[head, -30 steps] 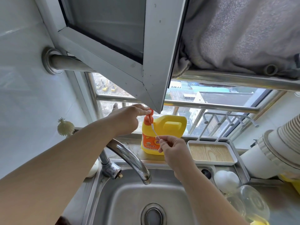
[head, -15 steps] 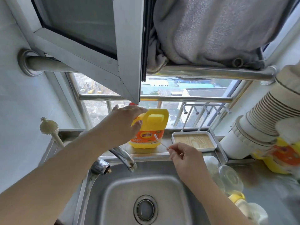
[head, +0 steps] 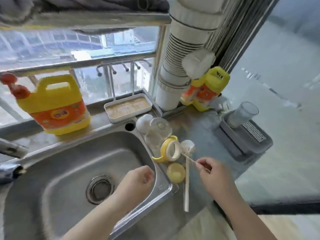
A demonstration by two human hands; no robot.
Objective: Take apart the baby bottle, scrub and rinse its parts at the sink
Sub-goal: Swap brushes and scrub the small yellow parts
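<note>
Yellow detergent jug point(head: 53, 103) with orange label, red pump; yellow-handled bottle collar point(head: 168, 150).

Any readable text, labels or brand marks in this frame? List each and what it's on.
None reads clearly.
Orange label on the big yellow detergent jug: a logo with characters, too blurred to read.
Orange label on the smaller yellow bottle by the pipe: blurred, unreadable.
Sink rim: a faint stamped mark, illegible.
</note>
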